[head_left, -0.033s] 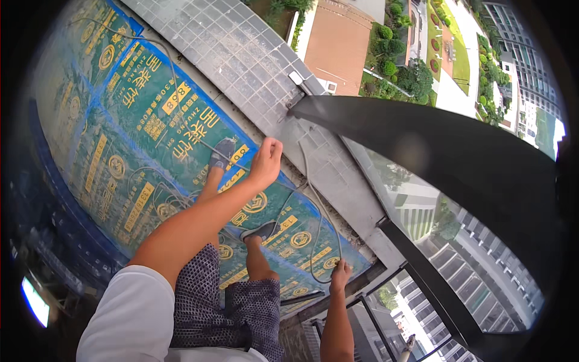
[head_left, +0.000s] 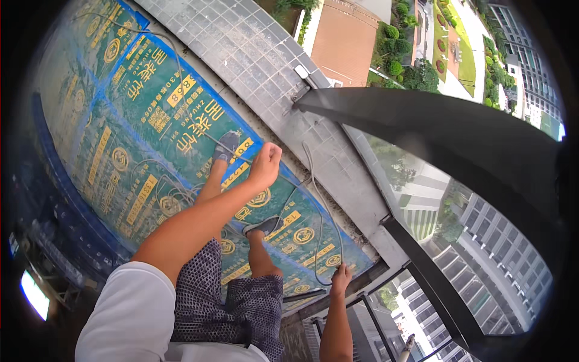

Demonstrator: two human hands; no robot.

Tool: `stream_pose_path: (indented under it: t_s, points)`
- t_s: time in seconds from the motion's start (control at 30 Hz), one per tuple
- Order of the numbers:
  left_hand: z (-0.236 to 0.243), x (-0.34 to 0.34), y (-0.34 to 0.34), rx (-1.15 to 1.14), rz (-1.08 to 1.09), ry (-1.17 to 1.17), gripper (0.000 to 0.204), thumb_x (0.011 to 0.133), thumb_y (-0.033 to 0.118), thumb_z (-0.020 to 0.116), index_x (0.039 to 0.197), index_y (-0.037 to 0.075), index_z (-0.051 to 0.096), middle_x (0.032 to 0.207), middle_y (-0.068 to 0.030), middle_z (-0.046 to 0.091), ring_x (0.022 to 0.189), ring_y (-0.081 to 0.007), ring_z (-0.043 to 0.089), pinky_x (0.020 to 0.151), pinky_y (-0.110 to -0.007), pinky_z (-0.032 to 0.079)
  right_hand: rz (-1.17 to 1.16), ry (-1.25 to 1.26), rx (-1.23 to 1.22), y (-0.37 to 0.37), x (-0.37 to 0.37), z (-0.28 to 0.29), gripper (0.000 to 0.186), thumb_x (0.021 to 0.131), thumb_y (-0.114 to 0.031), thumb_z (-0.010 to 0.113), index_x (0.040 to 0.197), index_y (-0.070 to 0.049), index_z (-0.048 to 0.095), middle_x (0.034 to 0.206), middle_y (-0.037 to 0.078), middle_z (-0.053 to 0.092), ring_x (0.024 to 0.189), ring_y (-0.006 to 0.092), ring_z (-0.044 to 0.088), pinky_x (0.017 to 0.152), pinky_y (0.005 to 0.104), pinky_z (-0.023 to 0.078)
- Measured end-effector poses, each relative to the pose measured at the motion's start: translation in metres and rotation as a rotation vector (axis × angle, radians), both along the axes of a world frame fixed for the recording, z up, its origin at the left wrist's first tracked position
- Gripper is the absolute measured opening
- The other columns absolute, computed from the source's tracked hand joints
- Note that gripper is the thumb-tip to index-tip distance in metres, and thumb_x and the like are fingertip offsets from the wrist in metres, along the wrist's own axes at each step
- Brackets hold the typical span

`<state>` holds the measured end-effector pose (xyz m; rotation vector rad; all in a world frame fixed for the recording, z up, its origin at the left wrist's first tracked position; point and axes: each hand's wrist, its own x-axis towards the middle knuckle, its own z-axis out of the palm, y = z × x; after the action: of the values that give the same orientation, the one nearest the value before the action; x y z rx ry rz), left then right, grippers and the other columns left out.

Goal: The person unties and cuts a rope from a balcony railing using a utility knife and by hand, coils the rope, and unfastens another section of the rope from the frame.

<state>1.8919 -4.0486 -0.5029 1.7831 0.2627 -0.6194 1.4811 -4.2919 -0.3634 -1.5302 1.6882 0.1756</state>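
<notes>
My right hand (head_left: 341,281) is closed on a thin grey cable (head_left: 338,232) at the lower right. From there the cable loops over the sheet-covered floor and up onto the tiled ledge. My left hand (head_left: 265,167) is raised at the middle, its fingers curled together. A stretch of cable reaches its wrist side and passes out of sight there; whether the fingers grip it or something small is hidden. Beneath my hands lies a green protective floor sheet (head_left: 158,90) with yellow print and blue taped seams. More cable lies in loose coils (head_left: 175,192) beside my legs.
A grey tiled ledge (head_left: 223,51) runs diagonally beyond the sheet, with a gritty gap along its edge. Dark window frame bars (head_left: 434,114) and glass stand at the right, above a drop to gardens and buildings. My shoes (head_left: 227,146) rest on the sheet.
The view has shifted slightly, moving the floor and ledge a little to the right in the picture. Both hands keep nearly the same pose, the right one still on the cable.
</notes>
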Motion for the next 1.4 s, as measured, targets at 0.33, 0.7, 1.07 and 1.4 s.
stream_pose_path:
  t_s: [0.33,0.7,1.07,1.4]
  points:
    - [0.175,-0.271,0.024,-0.185,-0.645,-0.16,0.079,0.084,0.008,0.07,0.154,0.011,0.034,0.153,-0.0224,0.037,0.143,-0.0431,0.037,0.119,-0.05,0.035,0.417,-0.439,0.281,0.067,-0.028,0.148,0.042,0.107,-0.032,0.059,0.072,-0.011,0.047,0.064,-0.006,0.041,0.058,0.0042,0.032,0.054,0.0261,0.023]
    - [0.355,-0.371,0.077,-0.43,-0.874,-0.22,0.057,0.107,0.038,0.05,0.151,0.005,0.033,0.14,-0.0229,0.05,0.128,-0.0386,0.055,0.111,-0.046,0.041,-0.161,-1.22,0.816,0.126,0.064,0.332,0.028,0.111,-0.033,0.05,0.097,-0.01,0.056,0.068,-0.003,0.034,0.058,0.0068,0.028,0.046,0.0236,0.027]
    - [0.317,-0.375,0.523,0.462,-0.265,-0.032,0.06,0.096,0.033,0.061,0.148,0.007,0.044,0.147,-0.0264,0.046,0.133,-0.0447,0.051,0.109,-0.05,0.045,-0.108,-0.758,-0.08,0.071,0.006,0.219,0.022,0.105,-0.028,0.05,0.099,-0.008,0.056,0.075,0.001,0.051,0.065,0.0162,0.048,0.054,0.0356,0.04]
    - [0.361,-0.365,0.875,0.744,0.322,0.108,0.052,0.101,0.029,0.062,0.141,0.0,0.047,0.138,-0.0229,0.054,0.111,-0.0377,0.064,0.092,-0.051,0.053,0.005,-0.123,-0.295,0.162,0.045,0.174,0.027,0.093,-0.027,0.06,0.086,-0.001,0.066,0.088,0.011,0.067,0.081,0.0313,0.063,0.071,0.046,0.05]
